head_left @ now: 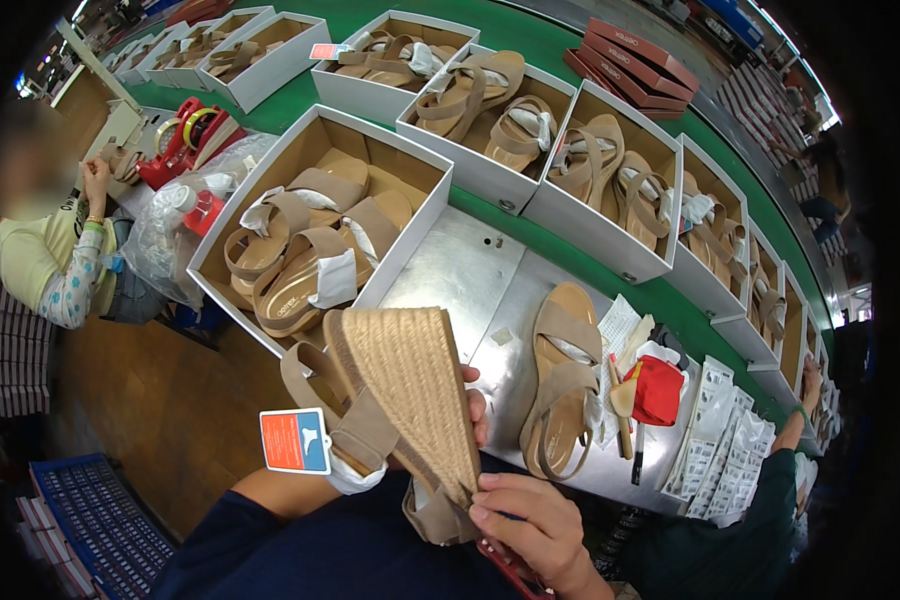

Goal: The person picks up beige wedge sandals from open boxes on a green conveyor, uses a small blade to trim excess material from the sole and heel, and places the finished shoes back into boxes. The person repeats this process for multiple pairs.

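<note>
Close in front of me, a taupe wedge sandal point(405, 390) is turned on its side, its woven straw-coloured wedge facing up. My left hand point(476, 408) grips it from behind; only some fingertips show past the wedge. The fingers of my right hand point(535, 525) are pinched at the sandal's lower end, by the strap. An orange-and-blue tag point(296, 441) and white wrapping hang at its straps. A matching sandal point(562, 380) lies on the metal tabletop point(460, 255) to the right. Beyond my hands, an open white shoebox point(438, 222) holds two more sandals with white paper on the straps.
More open shoeboxes point(610, 240) with sandals line a green conveyor point(510, 30). A red cloth bundle point(658, 390), brushes and sticker sheets point(715, 430) lie at right. Tape dispensers point(185, 140) stand at left. One person point(60, 250) works at left; another's dark sleeve point(740, 530) reaches in from the right.
</note>
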### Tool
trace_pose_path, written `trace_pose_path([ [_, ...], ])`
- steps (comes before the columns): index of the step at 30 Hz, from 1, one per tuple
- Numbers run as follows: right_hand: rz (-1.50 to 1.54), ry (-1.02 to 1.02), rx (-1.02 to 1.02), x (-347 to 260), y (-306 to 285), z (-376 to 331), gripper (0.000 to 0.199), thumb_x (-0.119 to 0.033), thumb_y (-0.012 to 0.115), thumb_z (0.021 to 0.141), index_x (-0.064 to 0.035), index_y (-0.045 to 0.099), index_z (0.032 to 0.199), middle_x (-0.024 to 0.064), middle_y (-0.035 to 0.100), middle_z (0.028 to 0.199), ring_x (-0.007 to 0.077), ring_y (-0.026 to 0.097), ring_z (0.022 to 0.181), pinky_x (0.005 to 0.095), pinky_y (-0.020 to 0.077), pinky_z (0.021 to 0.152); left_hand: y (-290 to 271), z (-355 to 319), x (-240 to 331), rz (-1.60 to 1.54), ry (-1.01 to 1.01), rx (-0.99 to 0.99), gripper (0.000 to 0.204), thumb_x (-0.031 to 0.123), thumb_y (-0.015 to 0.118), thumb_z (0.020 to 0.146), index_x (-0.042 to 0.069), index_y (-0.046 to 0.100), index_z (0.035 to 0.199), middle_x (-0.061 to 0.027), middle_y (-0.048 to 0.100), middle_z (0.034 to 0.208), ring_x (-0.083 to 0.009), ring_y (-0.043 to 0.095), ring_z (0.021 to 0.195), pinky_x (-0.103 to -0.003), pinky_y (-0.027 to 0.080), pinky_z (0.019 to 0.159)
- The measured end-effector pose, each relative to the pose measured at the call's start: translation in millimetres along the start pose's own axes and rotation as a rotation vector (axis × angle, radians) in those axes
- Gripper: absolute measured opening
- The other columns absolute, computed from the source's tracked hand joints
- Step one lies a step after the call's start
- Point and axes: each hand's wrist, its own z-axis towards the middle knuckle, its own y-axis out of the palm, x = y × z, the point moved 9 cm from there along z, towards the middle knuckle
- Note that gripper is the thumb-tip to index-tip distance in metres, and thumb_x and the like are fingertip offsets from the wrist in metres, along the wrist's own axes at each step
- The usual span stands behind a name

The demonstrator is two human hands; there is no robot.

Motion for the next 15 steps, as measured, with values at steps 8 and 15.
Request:
trace_pose_path([
  [8,-0.036,0.012,-0.042,-3,0,-1,0.027,-0.003,0.077,0.074,-0.0037,0.070,0.100,0.0099,0.069,0.099,0.0308,0.070,0.099,0.0362,0.0591,0.078,-2,-4,-3,0.090,-0.033,0.070,0.076,0.064,0.039,0.096,0.010,0.037,0.148,-0.0175,0.051,0.121,-0.0372,0.050,0.113,-0.053,0.035,0.101],
  [15,0.264,0.159,0.260,23,-11,-13,0.019,-0.001,0.076,0.079,-0.0013,0.065,0.094,0.0156,0.068,0.092,0.0331,0.072,0.091,0.0394,0.0592,0.079,-15,-2,-4,-0.001,0.010,0.036,0.074,0.059,0.047,0.095,0.008,0.037,0.149,-0.0246,0.052,0.128,-0.0453,0.051,0.120,-0.059,0.048,0.096],
])
